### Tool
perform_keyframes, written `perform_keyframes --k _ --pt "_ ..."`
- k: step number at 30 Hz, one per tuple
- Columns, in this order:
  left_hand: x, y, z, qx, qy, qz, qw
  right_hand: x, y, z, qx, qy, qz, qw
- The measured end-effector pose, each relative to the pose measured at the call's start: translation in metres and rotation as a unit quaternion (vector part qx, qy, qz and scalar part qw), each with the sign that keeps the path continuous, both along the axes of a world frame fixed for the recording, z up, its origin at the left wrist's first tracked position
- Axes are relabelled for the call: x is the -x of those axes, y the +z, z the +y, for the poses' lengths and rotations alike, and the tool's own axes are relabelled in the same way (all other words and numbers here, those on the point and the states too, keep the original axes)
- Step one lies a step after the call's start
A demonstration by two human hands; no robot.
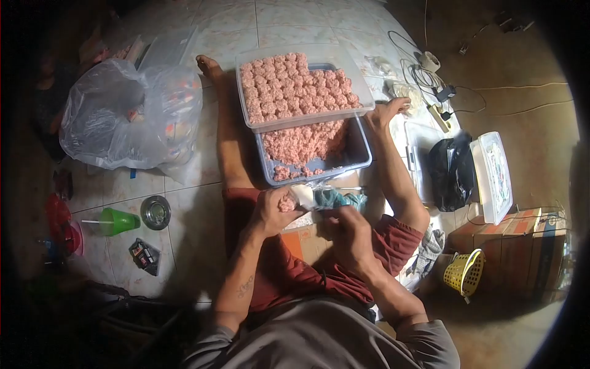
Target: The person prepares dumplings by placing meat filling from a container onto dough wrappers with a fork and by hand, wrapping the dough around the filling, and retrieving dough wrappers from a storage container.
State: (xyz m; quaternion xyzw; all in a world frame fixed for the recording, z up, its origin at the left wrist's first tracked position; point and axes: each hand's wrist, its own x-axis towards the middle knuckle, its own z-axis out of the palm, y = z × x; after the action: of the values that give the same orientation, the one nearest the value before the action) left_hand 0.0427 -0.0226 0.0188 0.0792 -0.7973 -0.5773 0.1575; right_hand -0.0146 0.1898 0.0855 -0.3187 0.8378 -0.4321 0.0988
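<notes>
My left hand (270, 212) is closed around a small clump of pink crumbly mix (286, 203), with a white piece (302, 195) against it, perhaps a wrapper or sheet. My right hand (350, 234) is closed just below a bundle of teal plastic strips (338, 198); what its fingers pinch is hidden. Beyond both hands, a blue-grey tub (267, 169) holds loose pink mix (307, 144). Across the tub's far part rests a clear plastic tray (246, 122), filled with rows of round pink balls (276, 86) except at its far right corner.
A big clear plastic bag (104, 141) stands on the left, near a green cup (117, 221) and a glass ashtray (155, 213). To the right are a black bag (452, 172), a white lid (493, 178), a yellow basket (462, 273), a cardboard box (510, 252) and cables (424, 77).
</notes>
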Motion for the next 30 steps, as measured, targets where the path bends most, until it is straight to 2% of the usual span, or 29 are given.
perform_keyframes --k 1,2,3,5,6,7,9,10,13,14,15,17,18,19,21,23,25,26,27,29,30 --pt "0.005 -0.001 0.004 0.073 0.019 0.069 0.995 -0.001 0.01 -0.002 -0.023 0.035 0.015 0.999" --pt "0.007 0.001 0.004 0.078 0.019 0.011 0.997 -0.004 0.023 0.0 -0.01 0.018 -0.013 1.0" --pt "0.01 0.002 0.002 0.083 0.019 0.016 0.996 -0.003 0.032 0.0 0.004 0.004 -0.039 0.999" --pt "0.009 0.008 0.002 0.059 0.004 -0.068 0.996 0.001 0.025 -0.003 0.008 0.013 -0.024 1.0" --pt "0.012 0.009 0.007 0.068 0.03 -0.018 0.997 0.001 0.019 -0.002 0.01 0.02 -0.011 1.0" --pt "0.011 0.011 0.009 0.07 0.029 -0.019 0.997 -0.001 0.012 0.0 0.011 0.019 -0.012 1.0" --pt "0.016 0.015 0.005 -0.008 0.025 0.136 0.99 0.002 0.002 -0.001 0.082 -0.007 -0.065 0.994" --pt "0.017 0.014 0.002 -0.006 0.029 0.136 0.99 0.005 0.005 -0.003 0.084 -0.002 -0.065 0.994" --pt "0.009 0.009 -0.004 0.047 -0.008 0.079 0.996 0.006 0.013 -0.004 0.021 0.04 -0.058 0.997" --pt "0.011 0.012 0.0 0.057 0.003 0.034 0.998 0.006 0.005 -0.006 0.039 0.047 -0.014 0.998" --pt "0.012 0.014 0.001 0.061 0.003 0.038 0.997 0.008 0.007 -0.006 0.042 0.047 -0.009 0.998" --pt "0.009 0.018 0.002 0.077 0.063 -0.01 0.995 0.009 0.024 -0.004 0.081 0.009 0.032 0.996" --pt "0.008 0.02 0.006 0.022 0.081 -0.027 0.996 0.009 0.032 -0.003 0.072 -0.001 0.028 0.997" --pt "0.007 0.02 0.006 0.022 0.08 -0.029 0.996 0.007 0.03 -0.002 0.071 -0.002 0.026 0.997" --pt "0.009 0.021 0.001 -0.082 0.027 0.077 0.993 0.008 0.026 -0.003 0.131 -0.074 -0.041 0.988" --pt "0.012 0.022 0.002 -0.049 0.031 0.095 0.994 0.006 0.022 -0.004 0.126 -0.076 -0.057 0.988" --pt "0.014 0.014 0.005 0.034 0.018 0.027 0.999 0.005 0.0 -0.006 0.053 0.047 0.017 0.997" --pt "0.015 0.01 0.006 0.025 0.018 0.033 0.999 0.004 0.0 -0.004 0.061 0.028 -0.043 0.997" --pt "0.015 0.007 0.003 0.025 0.02 0.036 0.999 0.008 0.003 -0.001 0.061 0.031 -0.04 0.997" --pt "0.006 0.01 0.002 0.005 0.017 -0.007 1.0 0.006 0.021 0.002 0.089 -0.053 -0.101 0.99" --pt "0.004 0.012 0.003 0.01 0.01 -0.097 0.995 0.006 0.021 -0.001 0.08 -0.057 -0.11 0.989"
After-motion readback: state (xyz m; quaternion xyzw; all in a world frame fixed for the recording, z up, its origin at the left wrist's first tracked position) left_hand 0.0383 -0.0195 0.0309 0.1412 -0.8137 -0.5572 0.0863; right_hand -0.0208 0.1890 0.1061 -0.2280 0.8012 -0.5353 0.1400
